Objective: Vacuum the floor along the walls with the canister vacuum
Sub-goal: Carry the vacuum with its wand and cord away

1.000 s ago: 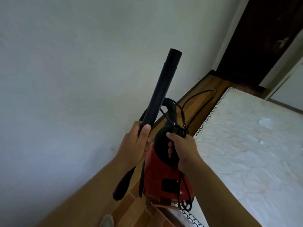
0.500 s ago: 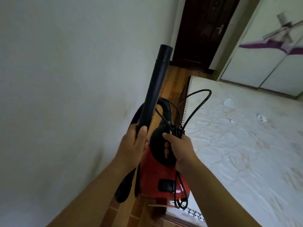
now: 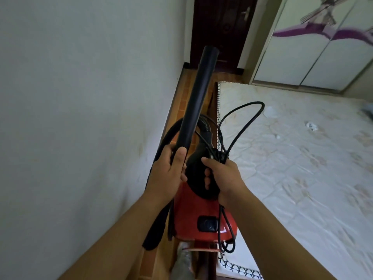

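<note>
1 canister vacuum (image 3: 193,217); 1 wand tube (image 3: 198,93); 1 hose (image 3: 167,136); 1 power cord (image 3: 242,126); 2 hands: left hand (image 3: 167,174), right hand (image 3: 224,178); 1 mattress (image 3: 292,158); 1 door (image 3: 222,27).

The black tube (image 3: 196,98) has swung from leaning right to nearly upright, its open end now before the dark door (image 3: 220,27); a wardrobe (image 3: 323,47) has come into view upper right; the cord (image 3: 242,122) loop now hangs over the mattress (image 3: 292,158).

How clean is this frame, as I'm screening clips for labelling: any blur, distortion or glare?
Head view: wide-angle stretch slants the door and wardrobe; light dim and even, no hard shadows; faint glare on the red vacuum; wand, left hand and right hand are sharp.
</note>
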